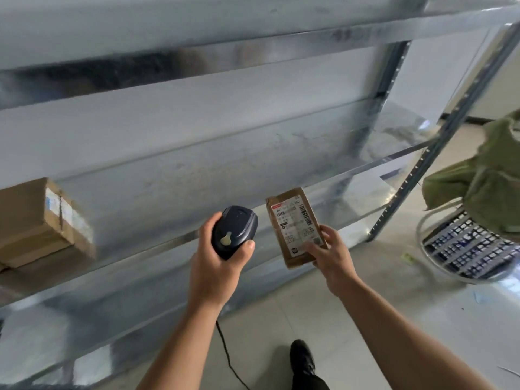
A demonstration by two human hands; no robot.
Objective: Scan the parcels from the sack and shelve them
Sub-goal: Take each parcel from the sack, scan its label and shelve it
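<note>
My left hand [218,261] grips a dark blue barcode scanner [235,230], whose black cable trails down to the floor. Just to its right, my right hand [333,253] holds a small brown parcel [294,218] by its lower right corner, thumb on the front. The parcel's white shipping label with barcodes faces up toward me. Both are held in front of the metal shelving [197,175]. The green sack [484,178] lies slumped over a chair at the right.
Brown cardboard boxes [42,220] sit at the left end of the middle shelf. A round metal-framed chair [464,249] stands on the tiled floor to the right, under the sack. My black shoe [302,358] shows at the bottom.
</note>
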